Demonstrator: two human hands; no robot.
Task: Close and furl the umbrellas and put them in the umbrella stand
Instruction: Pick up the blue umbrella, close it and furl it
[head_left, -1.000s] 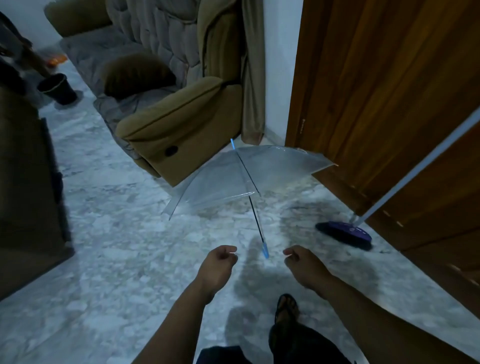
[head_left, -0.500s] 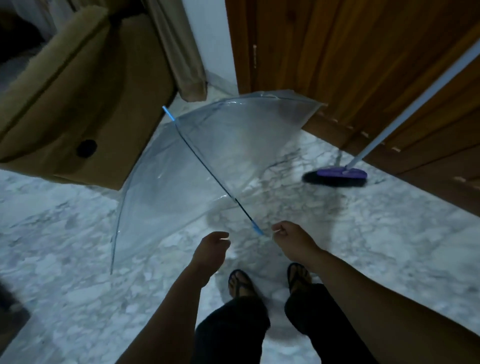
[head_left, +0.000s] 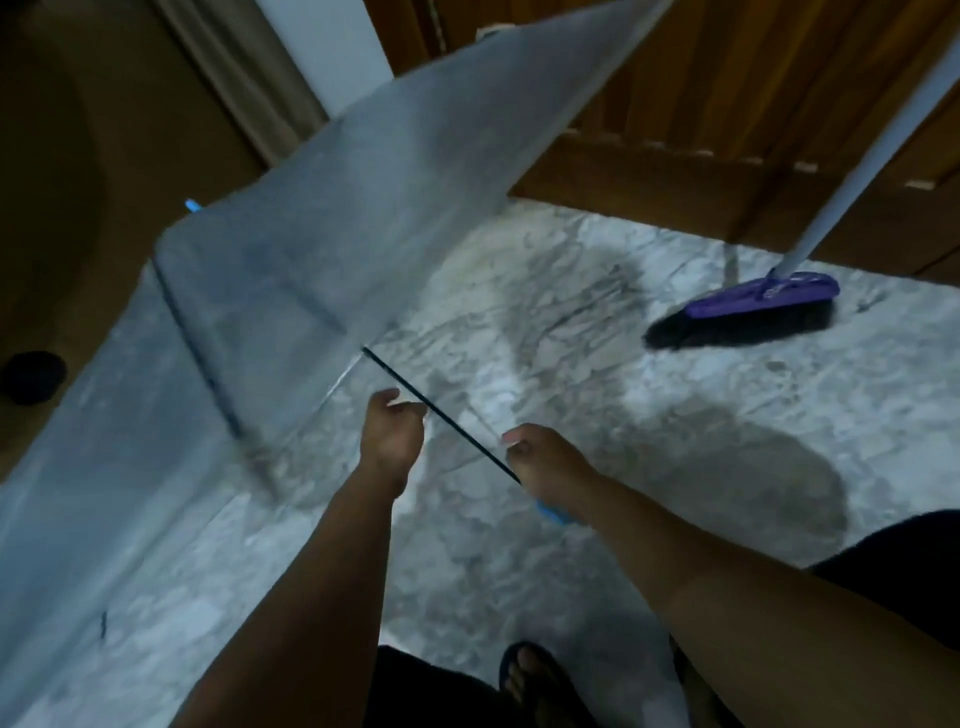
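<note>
Head view: open clear plastic umbrella (head_left: 291, 270) fills frame's left; right hand (head_left: 545, 460) grips its blue handle, left hand (head_left: 389, 434) curled beside the shaft, contact unclear. Purple broom (head_left: 748, 306) upper right; marble floor (head_left: 675, 441) between.

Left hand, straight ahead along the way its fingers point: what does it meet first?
Probably the umbrella's dark shaft, just beyond the left hand and its curled fingertips; whether they already touch it is unclear. Past that lies the clear canopy. Depth is uncertain in this blurred head view.
</note>
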